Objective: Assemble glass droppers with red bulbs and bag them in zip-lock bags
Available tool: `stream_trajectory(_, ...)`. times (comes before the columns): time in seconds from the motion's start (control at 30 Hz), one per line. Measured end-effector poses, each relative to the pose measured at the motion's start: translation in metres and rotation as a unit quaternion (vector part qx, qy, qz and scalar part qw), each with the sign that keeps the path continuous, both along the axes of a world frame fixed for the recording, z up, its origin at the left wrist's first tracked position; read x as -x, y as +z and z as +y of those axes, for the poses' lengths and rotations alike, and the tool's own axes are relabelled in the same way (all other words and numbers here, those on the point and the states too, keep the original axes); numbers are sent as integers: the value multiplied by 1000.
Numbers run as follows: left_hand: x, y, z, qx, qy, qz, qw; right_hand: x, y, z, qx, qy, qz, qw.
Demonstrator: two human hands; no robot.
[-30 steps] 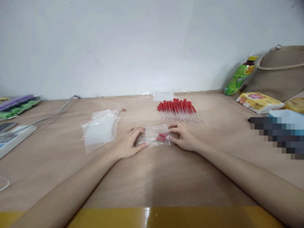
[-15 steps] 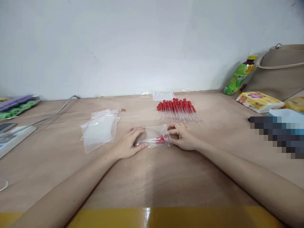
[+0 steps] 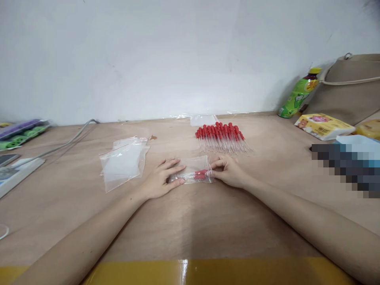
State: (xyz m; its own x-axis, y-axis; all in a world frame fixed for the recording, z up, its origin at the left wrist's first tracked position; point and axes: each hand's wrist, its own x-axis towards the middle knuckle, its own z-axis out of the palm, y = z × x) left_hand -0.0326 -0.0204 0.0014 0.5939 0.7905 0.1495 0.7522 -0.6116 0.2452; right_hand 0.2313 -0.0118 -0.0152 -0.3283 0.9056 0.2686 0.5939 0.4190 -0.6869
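A clear zip bag [image 3: 194, 163] lies flat on the table between my hands. Inside it are glass droppers with red rubber bulbs [image 3: 200, 174], their bulbs toward the right end. My left hand [image 3: 163, 178] rests on the bag's left end with its fingers spread. At the right end, my right hand [image 3: 227, 171] pinches the bag's edge between thumb and fingers. Beyond the bag lies a row of several more red-bulbed droppers [image 3: 221, 136], tips toward me. To the left is a small pile of flat zip bags [image 3: 124, 162].
On the right stand a green drink bottle [image 3: 299, 95], a yellow tissue pack [image 3: 325, 126] and a beige bag [image 3: 350, 91]. A grey cable [image 3: 74, 138] runs to a white power strip [image 3: 20, 174] on the left. Yellow tape [image 3: 148, 273] lines the front edge.
My left fingers have spread further over the bag. The fingers of my right hand have closed in on the bag's right edge. The droppers and loose bags have stayed put.
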Motion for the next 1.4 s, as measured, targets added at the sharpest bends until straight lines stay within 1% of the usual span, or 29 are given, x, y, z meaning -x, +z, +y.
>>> stream_trajectory(0.07, 0, 0, 0, -2, 0, 2, 1000, 3, -1, 0, 0, 4, 20, 1000)
stream_trajectory(0.13, -1, 0, 0, -4, -1, 2, 1000, 4, 1, -2, -11, 10, 11, 1000)
stream_trajectory(0.3, -1, 1, 0, 2, -4, 0, 1000, 2, 11, -8, -14, 56, -87, 995)
stream_trajectory(0.37, 0, 0, 0, 2, -6, -4, 1000, -1, 13, -9, -20, 61, -113, 992)
stream_trajectory(0.53, 1, -1, 0, 4, -11, -12, 1000, -8, 12, -8, -57, 18, -189, 980)
stream_trajectory(0.67, 1, 1, -1, 16, -6, -9, 1000, -11, 16, -10, -56, -4, -253, 966)
stream_trajectory(0.73, 1, 1, -1, 17, -6, -6, 1000, -13, 19, -10, -43, -31, -254, 966)
stream_trajectory(0.83, 1, 1, 0, 14, -5, -3, 1000, -16, 23, -6, -21, -64, -213, 975)
stream_trajectory(0.93, 0, 0, 0, 10, -4, -4, 1000, -17, 31, 8, -37, -108, -171, 979)
stream_trajectory(1.03, 0, 0, 0, 14, -7, 6, 1000, -15, 39, 31, -69, -179, -149, 970)
stream_trajectory(1.1, 0, 0, -1, 19, -11, 14, 1000, -11, 42, 50, -69, -227, -141, 961)
stream_trajectory(1.17, 1, 0, -1, 20, -15, 18, 1000, -6, 41, 68, -61, -267, -149, 950)
stream_trajectory(1.23, 1, 0, -1, 16, -18, 19, 1000, 1, 37, 83, -52, -292, -168, 940)
stream_trajectory(1.3, 1, 0, -1, 12, -17, 18, 1000, 9, 33, 93, -42, -308, -193, 931)
stream_trajectory(1.4, 1, 0, -1, 8, -18, 18, 1000, 18, 31, 99, -27, -330, -222, 917)
